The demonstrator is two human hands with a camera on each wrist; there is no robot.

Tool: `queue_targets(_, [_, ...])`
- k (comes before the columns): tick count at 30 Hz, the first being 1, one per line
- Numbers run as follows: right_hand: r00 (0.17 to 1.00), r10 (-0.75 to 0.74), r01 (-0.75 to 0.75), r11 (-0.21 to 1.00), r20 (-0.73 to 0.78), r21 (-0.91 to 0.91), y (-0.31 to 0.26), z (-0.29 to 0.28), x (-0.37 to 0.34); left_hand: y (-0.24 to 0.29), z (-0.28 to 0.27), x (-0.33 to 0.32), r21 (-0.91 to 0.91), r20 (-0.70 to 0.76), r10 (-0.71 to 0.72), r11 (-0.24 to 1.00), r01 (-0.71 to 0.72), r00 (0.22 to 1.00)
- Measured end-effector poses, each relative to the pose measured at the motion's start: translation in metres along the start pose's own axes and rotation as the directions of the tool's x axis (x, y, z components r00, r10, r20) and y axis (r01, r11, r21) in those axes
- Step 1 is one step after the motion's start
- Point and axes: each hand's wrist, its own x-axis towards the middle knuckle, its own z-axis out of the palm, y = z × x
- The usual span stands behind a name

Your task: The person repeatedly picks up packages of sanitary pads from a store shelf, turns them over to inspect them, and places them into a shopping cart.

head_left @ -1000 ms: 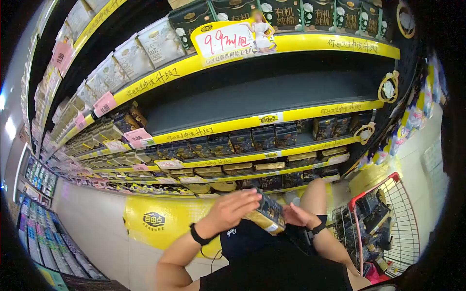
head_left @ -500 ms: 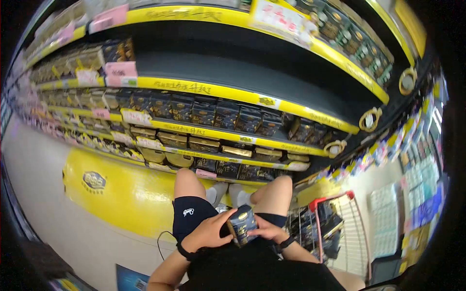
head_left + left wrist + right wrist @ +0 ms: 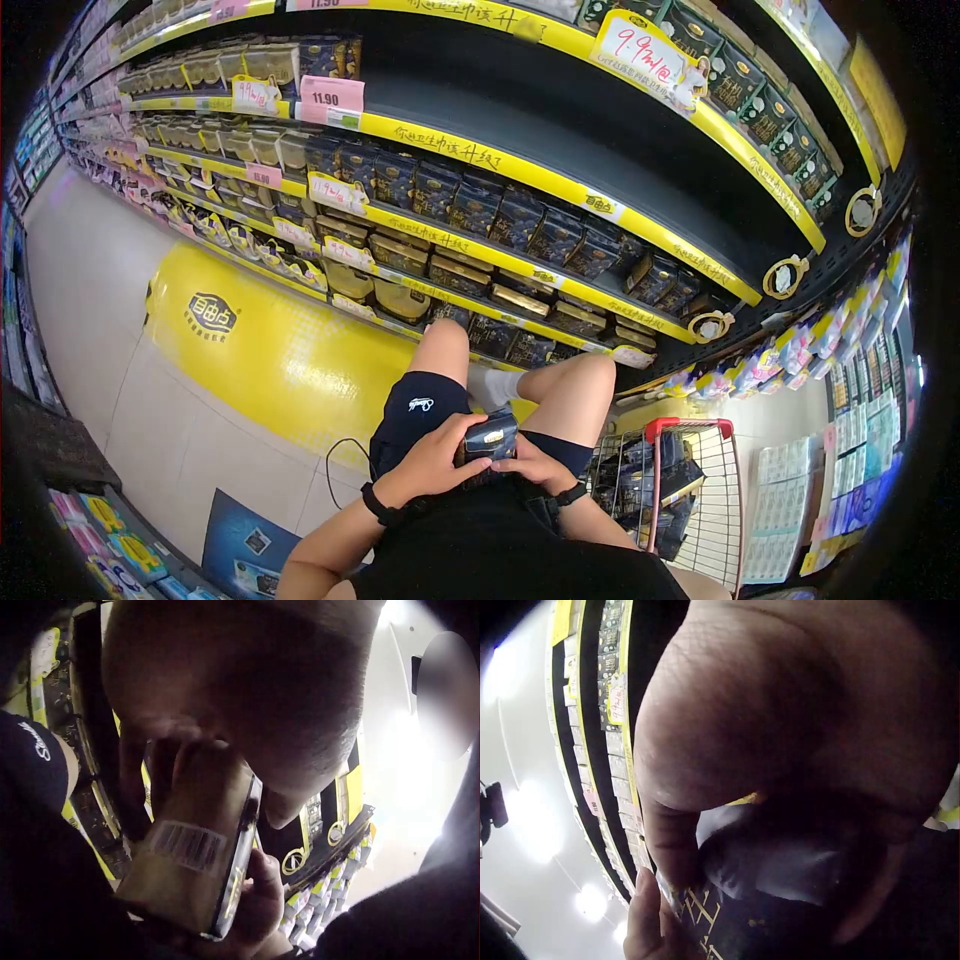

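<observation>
Above the lap, a small dark package [image 3: 490,437] with a gold emblem is held between both hands. The left hand [image 3: 428,466] grips its left side, thumb across the lower front. At its lower right corner the right hand [image 3: 541,466] holds on with the thumb in front; its other fingers are mostly hidden. In the left wrist view, the left hand [image 3: 240,690] covers the top of the gold, barcoded side of the package [image 3: 187,844]. Dark packaging with gold lines [image 3: 702,921] shows beneath the right hand [image 3: 780,712] in the right wrist view.
Shelves with yellow edges [image 3: 450,150] run across the front, several dark packages [image 3: 472,205] on them. A red-handled wire cart [image 3: 712,490] holding dark packages stands at the right. A yellow floor mat [image 3: 290,350] lies left of the knees.
The package has turned from its gold side toward its dark emblem face and moved in over the lap. Both hands have shifted round it. The head view has swung, bringing the cart closer to the centre.
</observation>
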Motion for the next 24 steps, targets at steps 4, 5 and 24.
queue_targets(4, [0.999,0.002,0.002,0.997,-0.045,0.072,-0.005,0.003,-0.011,0.011,-0.003,0.0,0.05,0.11,-0.038,0.998,0.033,0.993])
queue_targets(5, [0.998,-0.005,0.009,0.998,-0.061,0.064,-0.004,0.003,-0.014,0.012,-0.001,0.002,0.059,0.113,-0.02,0.998,0.014,0.993])
queue_targets(24, [1.0,-0.025,0.029,0.964,-0.018,0.263,-0.025,-0.022,0.009,-0.007,-0.008,0.05,-0.09,-0.094,-0.125,0.989,0.117,0.988])
